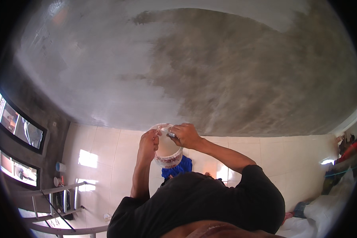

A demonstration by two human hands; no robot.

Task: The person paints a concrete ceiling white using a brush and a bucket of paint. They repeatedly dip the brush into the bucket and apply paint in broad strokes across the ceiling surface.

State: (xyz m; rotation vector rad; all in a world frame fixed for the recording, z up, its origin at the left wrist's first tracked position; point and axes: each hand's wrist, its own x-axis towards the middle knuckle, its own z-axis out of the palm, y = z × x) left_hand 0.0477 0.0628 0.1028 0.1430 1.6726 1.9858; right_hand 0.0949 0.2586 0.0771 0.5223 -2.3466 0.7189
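Note:
A round white bucket (168,160) with reddish marks and pale smears on its side is in front of my body, its open top facing up. Inside, the bucket looks whitish. My left hand (150,140) is closed at the left of the rim, fingers curled; what it grips is hidden. At the far right of the rim, my right hand (185,135) is bent and closed around a small pale, smeared thing (166,129) with a dark part by the thumb. Its kind cannot be made out. Both hands are close together over the bucket.
Ahead stands a grey wall (234,75), paler and smoother on the left, darker and blotchy on the right. An aluminium ladder (47,216) is at the lower left, near two windows (20,125). Plastic sheeting (325,210) lies at the right over pale floor tiles (103,154).

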